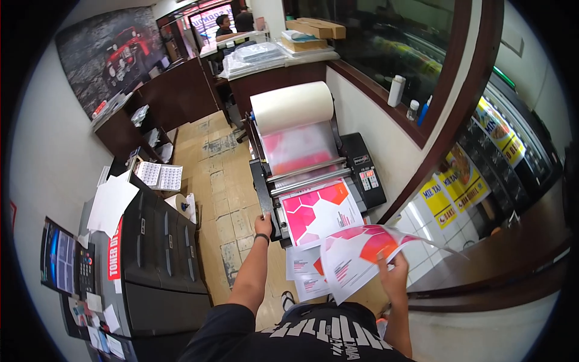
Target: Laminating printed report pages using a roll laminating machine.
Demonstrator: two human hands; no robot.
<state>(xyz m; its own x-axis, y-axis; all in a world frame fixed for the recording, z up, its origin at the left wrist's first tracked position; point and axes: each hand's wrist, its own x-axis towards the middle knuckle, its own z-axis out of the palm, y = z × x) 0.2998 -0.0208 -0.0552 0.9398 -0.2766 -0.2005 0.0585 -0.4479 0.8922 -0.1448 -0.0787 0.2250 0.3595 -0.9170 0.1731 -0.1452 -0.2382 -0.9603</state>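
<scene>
A roll laminator (312, 172) stands before me, with a wide roll of film (294, 106) at its far end. Between its metal rollers and my side lies a printed sheet (321, 210) with pink and orange hexagons. My left hand (263, 226) rests on the near left corner of the laminator's frame; its fingers are partly hidden. In my right hand (392, 269) is a curled printed sheet (353, 262) of the same design, pinched at its right part between thumb and fingers. More printed sheets (307, 271) hang or lie below the laminator's near edge, partly covered by the held sheet.
A large dark copier (158, 253) with loose papers on top stands at the left. Behind the laminator, a counter (285, 68) bears wrapped stacks and cardboard boxes. To the right are a window frame (380, 104) and printed yellow banners (457, 190). Two people are far back.
</scene>
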